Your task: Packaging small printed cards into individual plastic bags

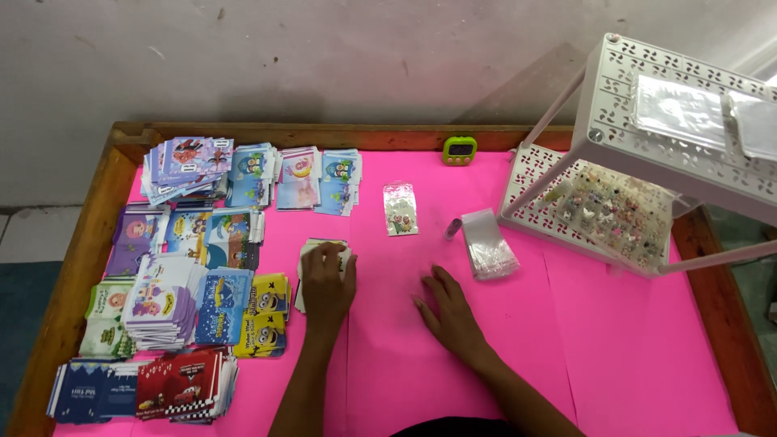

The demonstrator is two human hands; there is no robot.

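Pink tabletop (518, 340): left hand (326, 279) clutches small card stack (307, 251); right hand (447, 311) flat, fingers spread; colourful card piles (186, 267) at left.

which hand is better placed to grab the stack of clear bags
Right, likely. The right hand lies flat on the pink table, nearest the clear bags and holding nothing. The left hand rests on a card stack, farther away.
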